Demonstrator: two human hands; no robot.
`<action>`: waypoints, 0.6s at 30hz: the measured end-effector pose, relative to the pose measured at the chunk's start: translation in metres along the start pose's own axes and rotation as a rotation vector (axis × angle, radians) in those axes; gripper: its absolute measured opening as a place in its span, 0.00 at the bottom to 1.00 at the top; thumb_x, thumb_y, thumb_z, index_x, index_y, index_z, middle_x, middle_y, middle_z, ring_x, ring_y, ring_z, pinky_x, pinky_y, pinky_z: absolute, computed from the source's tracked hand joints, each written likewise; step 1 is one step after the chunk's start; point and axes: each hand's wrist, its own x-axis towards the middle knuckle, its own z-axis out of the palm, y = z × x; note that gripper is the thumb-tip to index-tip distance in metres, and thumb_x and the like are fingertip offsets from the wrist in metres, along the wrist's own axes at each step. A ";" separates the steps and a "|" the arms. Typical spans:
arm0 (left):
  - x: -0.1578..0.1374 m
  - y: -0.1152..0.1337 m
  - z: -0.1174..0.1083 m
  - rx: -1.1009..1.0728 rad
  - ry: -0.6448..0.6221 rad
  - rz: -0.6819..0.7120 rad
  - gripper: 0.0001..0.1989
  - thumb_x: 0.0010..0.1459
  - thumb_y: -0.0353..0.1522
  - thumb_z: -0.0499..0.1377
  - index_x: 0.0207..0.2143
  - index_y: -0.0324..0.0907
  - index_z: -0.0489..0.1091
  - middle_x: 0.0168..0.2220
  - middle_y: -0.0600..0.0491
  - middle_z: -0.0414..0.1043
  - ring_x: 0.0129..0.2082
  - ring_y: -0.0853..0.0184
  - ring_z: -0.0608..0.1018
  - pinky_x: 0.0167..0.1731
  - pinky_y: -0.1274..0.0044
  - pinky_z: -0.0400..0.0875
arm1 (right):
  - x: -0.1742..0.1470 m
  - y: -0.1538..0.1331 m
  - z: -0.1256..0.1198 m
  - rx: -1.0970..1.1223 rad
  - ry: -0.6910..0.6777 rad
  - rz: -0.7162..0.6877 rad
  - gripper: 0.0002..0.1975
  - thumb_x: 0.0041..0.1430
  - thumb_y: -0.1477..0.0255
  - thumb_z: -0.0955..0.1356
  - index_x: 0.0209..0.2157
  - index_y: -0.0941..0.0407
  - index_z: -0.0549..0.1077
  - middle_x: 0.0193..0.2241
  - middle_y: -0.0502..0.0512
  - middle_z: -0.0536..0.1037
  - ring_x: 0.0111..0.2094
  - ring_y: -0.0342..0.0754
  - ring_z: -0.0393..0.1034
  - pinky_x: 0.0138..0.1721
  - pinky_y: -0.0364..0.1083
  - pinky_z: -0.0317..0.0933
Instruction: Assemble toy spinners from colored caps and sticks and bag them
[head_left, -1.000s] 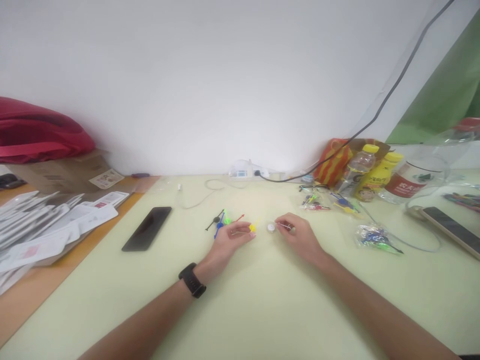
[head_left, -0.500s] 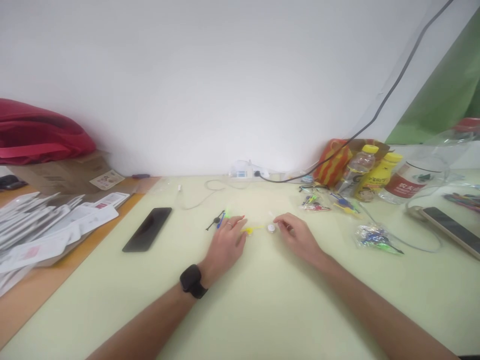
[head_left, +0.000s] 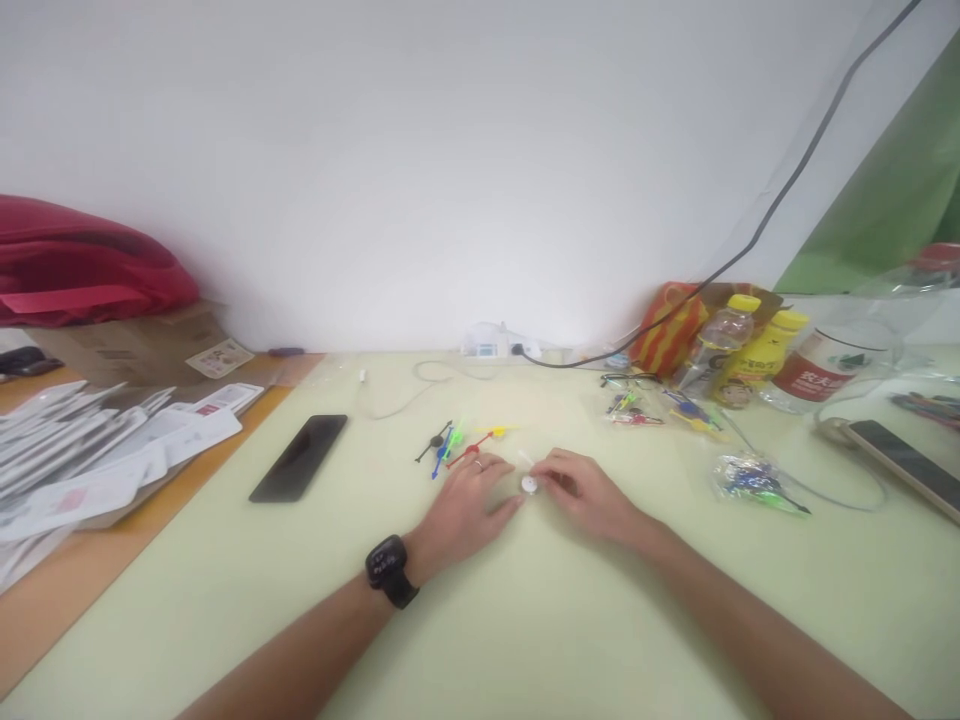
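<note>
A white plastic spinner arrow [head_left: 529,484] with a round disc at its middle is at the centre of the table. My right hand [head_left: 589,492] is closed with its fingertips pinching the edge of it. My left hand [head_left: 474,503] lies just to the left, thumb and fingers apart, the thumb close to the disc. Beyond my left fingers is a group of arrows: a black arrow [head_left: 436,441], a blue arrow [head_left: 442,452], a green arrow [head_left: 455,437], a red arrow [head_left: 472,451] partly behind my fingers, and a yellow arrow [head_left: 497,432].
A black phone [head_left: 298,458] lies to the left, beyond it stacked white packets [head_left: 112,450] and a cardboard box [head_left: 135,345]. At right are bagged arrows [head_left: 757,480], another phone [head_left: 907,462], and bottles, including a yellow bottle [head_left: 761,360]. A power strip [head_left: 487,345] sits against the wall.
My left hand has moved slightly right and nearer me, away from the yellow arrow, uncovering the coloured arrows. My right hand and the white spinner arrow have shifted slightly nearer and left.
</note>
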 end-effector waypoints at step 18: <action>0.000 0.016 0.003 -0.068 -0.104 0.056 0.14 0.62 0.35 0.63 0.50 0.50 0.76 0.53 0.49 0.76 0.52 0.54 0.74 0.56 0.63 0.63 | 0.000 -0.012 0.006 0.178 0.133 0.056 0.12 0.70 0.64 0.62 0.41 0.54 0.75 0.38 0.54 0.79 0.39 0.50 0.73 0.40 0.47 0.67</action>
